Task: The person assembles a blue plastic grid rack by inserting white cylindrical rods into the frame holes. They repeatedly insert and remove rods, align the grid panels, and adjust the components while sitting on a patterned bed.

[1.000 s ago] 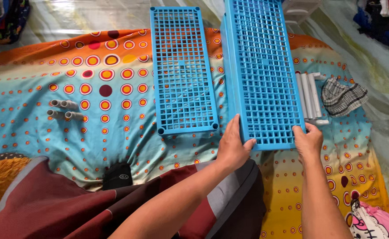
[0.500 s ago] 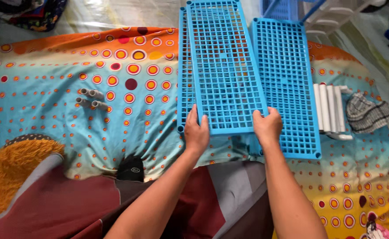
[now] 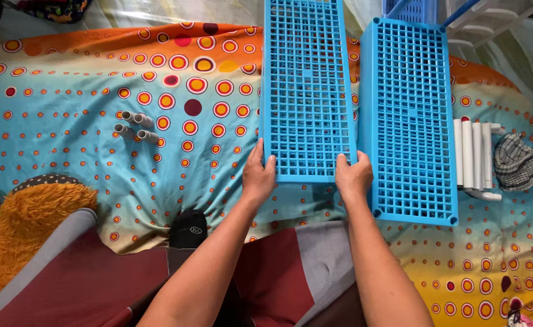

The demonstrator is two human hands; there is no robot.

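Blue grid panel (image 3: 306,91) at 12 o'clock; my left hand (image 3: 258,175) and right hand (image 3: 352,175) pinch its near corners. I fear it slips sideways against the second panel (image 3: 410,121) at 2 o'clock.

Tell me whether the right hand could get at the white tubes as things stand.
Probably yes: the white tubes lie uncovered right of the flat blue panel, but the right hand is gripping the held blue panel.
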